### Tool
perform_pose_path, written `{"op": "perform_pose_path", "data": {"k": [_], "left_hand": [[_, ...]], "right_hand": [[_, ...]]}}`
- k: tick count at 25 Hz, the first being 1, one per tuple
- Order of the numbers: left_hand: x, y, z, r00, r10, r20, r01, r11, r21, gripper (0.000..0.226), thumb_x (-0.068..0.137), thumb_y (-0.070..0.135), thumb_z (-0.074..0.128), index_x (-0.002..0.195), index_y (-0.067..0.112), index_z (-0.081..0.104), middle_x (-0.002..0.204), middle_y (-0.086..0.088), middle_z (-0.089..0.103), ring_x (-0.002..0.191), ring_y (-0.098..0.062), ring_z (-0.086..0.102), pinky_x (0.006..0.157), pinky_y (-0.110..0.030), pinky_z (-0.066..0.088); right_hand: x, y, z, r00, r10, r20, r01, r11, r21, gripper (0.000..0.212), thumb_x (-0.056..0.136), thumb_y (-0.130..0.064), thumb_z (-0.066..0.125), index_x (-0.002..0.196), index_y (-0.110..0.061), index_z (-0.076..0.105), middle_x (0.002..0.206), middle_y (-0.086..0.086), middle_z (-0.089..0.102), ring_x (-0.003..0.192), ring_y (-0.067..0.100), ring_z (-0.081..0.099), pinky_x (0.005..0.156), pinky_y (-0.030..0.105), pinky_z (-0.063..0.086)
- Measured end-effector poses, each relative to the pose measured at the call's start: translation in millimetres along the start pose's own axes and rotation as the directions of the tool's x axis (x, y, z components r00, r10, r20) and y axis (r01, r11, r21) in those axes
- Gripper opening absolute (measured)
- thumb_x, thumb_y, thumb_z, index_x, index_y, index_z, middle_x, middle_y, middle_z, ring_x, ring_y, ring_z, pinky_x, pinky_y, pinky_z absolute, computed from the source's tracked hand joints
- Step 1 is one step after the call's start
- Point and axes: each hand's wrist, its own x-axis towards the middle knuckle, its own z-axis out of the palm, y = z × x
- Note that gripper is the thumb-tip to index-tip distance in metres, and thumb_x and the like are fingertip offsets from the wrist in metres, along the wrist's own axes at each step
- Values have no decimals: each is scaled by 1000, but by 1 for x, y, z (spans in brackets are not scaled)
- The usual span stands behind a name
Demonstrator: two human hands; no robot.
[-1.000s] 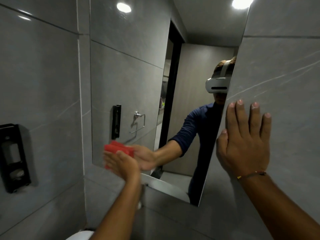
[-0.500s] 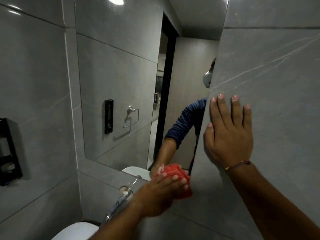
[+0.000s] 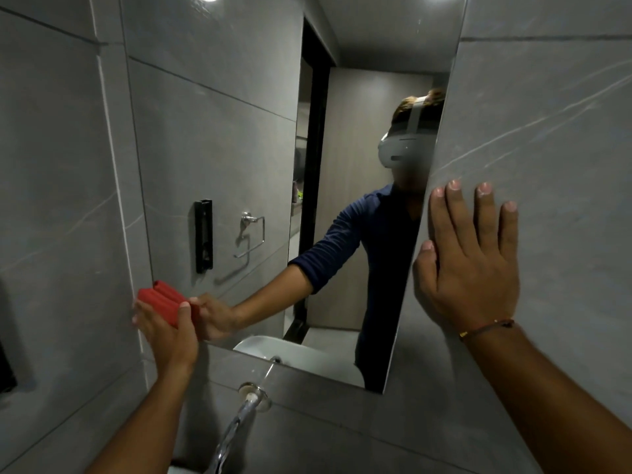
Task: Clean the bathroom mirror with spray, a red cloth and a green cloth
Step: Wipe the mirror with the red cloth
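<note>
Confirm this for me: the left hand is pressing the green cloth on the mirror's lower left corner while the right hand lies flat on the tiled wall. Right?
Not quite. The head view shows the cloth is red, not green: the left hand presses the red cloth on the mirror's lower left corner. The right hand does lie flat on the tiled wall.

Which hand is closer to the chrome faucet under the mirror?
Left. The left hand presses the red cloth on the mirror just up-left of the faucet; the right hand lies flat on the wall, far up-right.
</note>
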Motion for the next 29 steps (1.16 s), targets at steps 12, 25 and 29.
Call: {"op": "perform_pose_path", "data": {"k": [12,25,29], "left_hand": [[-197,91,31,958,-201,207,204,979,7,81,64,58,64,137,27,49,119,-12,70,101,-37,68,86,-43,55],[-395,97,39,237,-404,884,887,461,-27,22,96,20,57,115,10,64,111,-19,77,110,-48,72,78,-72,59],[-450,24,38,124,-573,810,847,486,214,28,93,-2,55,119,1,66,99,-20,81,87,-36,80,65,-49,66]], "right_hand": [[-2,8,-18,994,-19,105,4,989,149,73,106,-34,40,175,-16,24,183,9,24,170,36,17,138,45,-11],[-203,122,-85,934,-26,357,36,999,-20,73,96,-27,61,166,-17,47,174,8,46,160,42,42,130,60,35],[-285,157,-103,883,73,463,-53,997,-56,78,100,-41,68,171,-25,39,178,12,36,163,46,34,130,67,33]]}}
